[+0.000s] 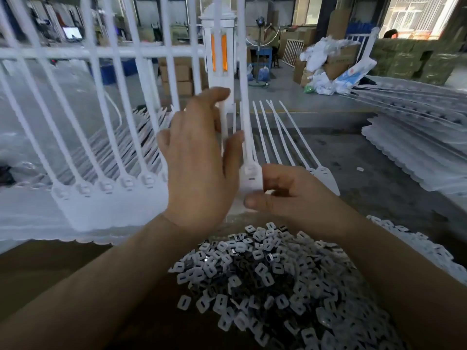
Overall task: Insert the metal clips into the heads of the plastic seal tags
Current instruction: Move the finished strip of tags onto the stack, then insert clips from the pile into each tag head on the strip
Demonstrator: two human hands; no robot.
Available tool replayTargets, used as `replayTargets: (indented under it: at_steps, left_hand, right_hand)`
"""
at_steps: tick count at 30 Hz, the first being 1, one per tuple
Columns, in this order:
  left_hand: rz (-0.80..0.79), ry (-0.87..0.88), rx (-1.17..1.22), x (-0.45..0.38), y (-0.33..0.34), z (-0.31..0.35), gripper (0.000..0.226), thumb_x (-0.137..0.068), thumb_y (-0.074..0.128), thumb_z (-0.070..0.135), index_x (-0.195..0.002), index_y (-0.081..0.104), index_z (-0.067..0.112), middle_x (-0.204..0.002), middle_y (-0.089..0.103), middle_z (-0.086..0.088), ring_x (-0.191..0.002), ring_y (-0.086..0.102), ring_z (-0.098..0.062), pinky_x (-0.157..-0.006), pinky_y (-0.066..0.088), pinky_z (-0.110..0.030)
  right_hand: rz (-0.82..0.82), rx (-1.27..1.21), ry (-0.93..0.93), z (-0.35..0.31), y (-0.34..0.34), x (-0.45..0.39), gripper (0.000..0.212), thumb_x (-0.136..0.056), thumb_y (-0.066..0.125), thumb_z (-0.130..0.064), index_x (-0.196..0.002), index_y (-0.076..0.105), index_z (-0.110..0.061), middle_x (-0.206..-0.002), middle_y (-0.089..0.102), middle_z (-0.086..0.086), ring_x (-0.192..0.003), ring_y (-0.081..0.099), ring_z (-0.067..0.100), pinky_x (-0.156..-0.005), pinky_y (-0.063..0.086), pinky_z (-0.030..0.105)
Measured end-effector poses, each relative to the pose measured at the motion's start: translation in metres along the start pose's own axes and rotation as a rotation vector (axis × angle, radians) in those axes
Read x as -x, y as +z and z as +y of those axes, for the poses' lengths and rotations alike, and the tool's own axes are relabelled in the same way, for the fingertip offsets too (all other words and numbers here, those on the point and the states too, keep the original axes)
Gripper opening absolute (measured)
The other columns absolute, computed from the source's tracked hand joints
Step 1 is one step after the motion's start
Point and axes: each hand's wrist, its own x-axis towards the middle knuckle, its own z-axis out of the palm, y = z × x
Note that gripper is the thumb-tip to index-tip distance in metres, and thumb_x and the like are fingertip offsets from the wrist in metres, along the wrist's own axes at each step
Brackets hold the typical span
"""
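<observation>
Your right hand (285, 190) pinches a tag head (250, 178); left hand (199, 157), fingers spread, steadies its strap. Loosen, and the head tilts, jamming the clip.

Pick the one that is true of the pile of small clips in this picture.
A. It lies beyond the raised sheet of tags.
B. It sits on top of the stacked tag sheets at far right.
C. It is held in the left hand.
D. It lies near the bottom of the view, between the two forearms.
D: the pile of clips lies low in the view, nearer than both the left hand and the right hand.
</observation>
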Motion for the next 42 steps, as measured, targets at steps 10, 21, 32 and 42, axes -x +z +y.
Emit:
replayTargets:
  at_steps: [10,21,32,42]
  left_hand:
    - [-0.388,0.184,-0.047,0.004,0.009,-0.032,0.041,-0.091,0.058,0.015,-0.132,0.055,0.020,-0.140,0.045,-0.003,-0.128,0.045,-0.021,-0.095,0.030,-0.038]
    - [-1.126,-0.285,-0.252,0.005,0.017,-0.079,0.050,-0.102,0.045,0.024,-0.149,0.034,0.034,-0.161,0.023,0.007,-0.147,0.018,-0.019,-0.120,0.016,-0.044]
    - [-1.175,-0.160,-0.035,0.000,0.014,-0.091,0.045,-0.094,0.061,0.012,-0.135,0.057,0.030,-0.143,0.047,0.009,-0.128,0.044,-0.007,-0.101,0.031,-0.020]
    - [-1.172,-0.178,0.037,0.002,0.011,-0.092,0.049,-0.084,0.071,0.017,-0.122,0.060,0.046,-0.127,0.049,0.022,-0.114,0.048,-0.002,-0.086,0.040,-0.019]
  right_hand:
    - [0.573,-0.258,0.275,0.013,-0.023,-0.006,0.023,-0.091,0.061,-0.007,-0.079,0.069,-0.025,-0.067,0.071,-0.018,-0.055,0.063,-0.007,-0.050,0.044,0.007]
    - [0.629,0.360,0.735,0.035,-0.049,-0.002,0.024,-0.085,0.054,-0.025,-0.082,0.063,-0.004,-0.097,0.066,0.022,-0.090,0.063,0.042,-0.064,0.046,0.032]
    - [0.106,0.752,0.281,0.010,-0.031,0.000,0.021,-0.085,0.069,-0.030,-0.098,0.065,-0.047,-0.090,0.065,-0.018,-0.073,0.059,0.000,-0.058,0.040,0.016]
    - [-0.176,0.500,0.122,0.018,-0.021,-0.002,0.013,-0.079,0.077,-0.030,-0.083,0.074,-0.042,-0.076,0.066,-0.019,-0.070,0.056,0.005,-0.062,0.044,0.014]
